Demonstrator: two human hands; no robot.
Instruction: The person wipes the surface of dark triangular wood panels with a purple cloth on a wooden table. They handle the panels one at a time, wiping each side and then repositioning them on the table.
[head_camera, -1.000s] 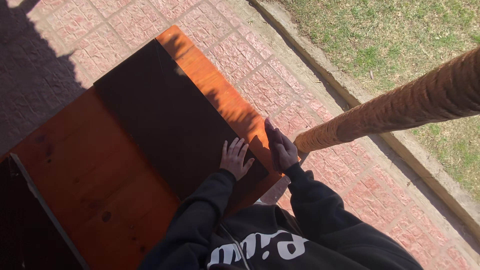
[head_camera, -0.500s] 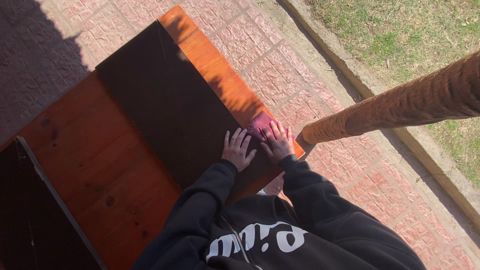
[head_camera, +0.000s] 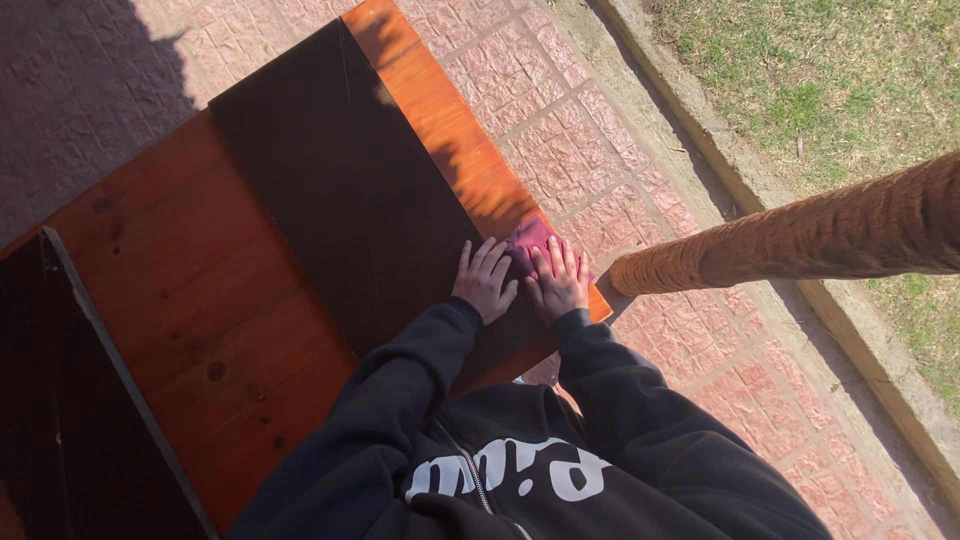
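Both hands press flat at the near right corner of the orange wooden tabletop (head_camera: 200, 270): the right hand (head_camera: 560, 283), fingers spread, lies on a reddish cloth (head_camera: 527, 240); the left hand (head_camera: 484, 281) rests open just beside it, the tabletop's far boards seemingly not yet reached

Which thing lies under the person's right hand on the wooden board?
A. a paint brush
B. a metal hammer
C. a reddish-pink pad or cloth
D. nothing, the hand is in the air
C: the right hand lies flat with its fingers on a reddish-pink pad or cloth near the edge of the wooden board, while the left hand rests flat on the board beside it.
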